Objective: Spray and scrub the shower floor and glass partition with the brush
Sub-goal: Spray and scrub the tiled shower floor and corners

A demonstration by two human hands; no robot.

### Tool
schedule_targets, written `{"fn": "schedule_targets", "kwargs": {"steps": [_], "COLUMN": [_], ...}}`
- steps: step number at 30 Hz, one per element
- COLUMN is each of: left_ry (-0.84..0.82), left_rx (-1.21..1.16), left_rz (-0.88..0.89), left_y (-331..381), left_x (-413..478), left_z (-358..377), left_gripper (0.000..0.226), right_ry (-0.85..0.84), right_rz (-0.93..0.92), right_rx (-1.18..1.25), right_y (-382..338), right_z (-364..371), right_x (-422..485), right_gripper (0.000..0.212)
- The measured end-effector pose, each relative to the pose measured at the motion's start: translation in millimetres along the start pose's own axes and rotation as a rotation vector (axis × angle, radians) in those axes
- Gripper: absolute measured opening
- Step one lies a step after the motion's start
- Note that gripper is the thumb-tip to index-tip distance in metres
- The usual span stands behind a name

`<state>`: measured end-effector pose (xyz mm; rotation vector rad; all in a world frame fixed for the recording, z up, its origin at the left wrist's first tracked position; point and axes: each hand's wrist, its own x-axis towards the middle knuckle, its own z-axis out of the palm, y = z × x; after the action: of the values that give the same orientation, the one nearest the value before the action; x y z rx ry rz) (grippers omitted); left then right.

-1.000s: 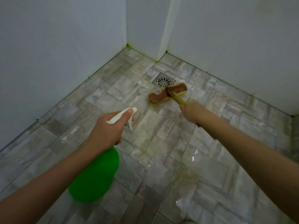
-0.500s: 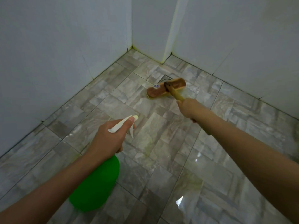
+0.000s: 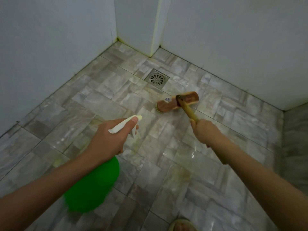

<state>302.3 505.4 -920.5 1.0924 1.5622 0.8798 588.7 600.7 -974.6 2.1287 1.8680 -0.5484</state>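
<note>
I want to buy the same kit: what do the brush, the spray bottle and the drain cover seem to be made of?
The brush looks like wood: a reddish-brown head and a paler, bamboo-like handle, with a dull finish. The spray bottle is likely plastic: a smooth bright green body with a white trigger head. The drain cover is apparently metal, grey and faintly shiny, with a pierced round grate; I cannot tell which metal.

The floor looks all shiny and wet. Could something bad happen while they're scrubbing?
Maybe. The floor shines with wet patches close to what looks like a foot, so a slip seems possible. The left hand holds the green spray bottle with its nozzle aimed toward the brush and the right hand, so spray might land on that hand. The brush sits close to the drain; its bristles might catch on the grate.
</note>
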Motion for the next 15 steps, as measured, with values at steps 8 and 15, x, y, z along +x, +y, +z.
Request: {"fn": "schedule_targets", "kwargs": {"steps": [8, 15], "left_ry": [-0.210, -0.362], "left_rx": [0.183, 0.243], "left_rz": [-0.015, 0.036], "left_y": [45.8, 57.0], "left_x": [0.7, -2.5], "left_z": [31.3, 96.7], "left_gripper": [0.044, 0.054], "right_ry": [-0.047, -0.013], "right_rz": [0.291, 0.343], "right_rx": [0.133, 0.236], "right_y": [100.8, 138.0], "right_z": [37.1, 23.1], "right_x": [-111.4, -86.9], "right_gripper": [0.051, 0.052]}}
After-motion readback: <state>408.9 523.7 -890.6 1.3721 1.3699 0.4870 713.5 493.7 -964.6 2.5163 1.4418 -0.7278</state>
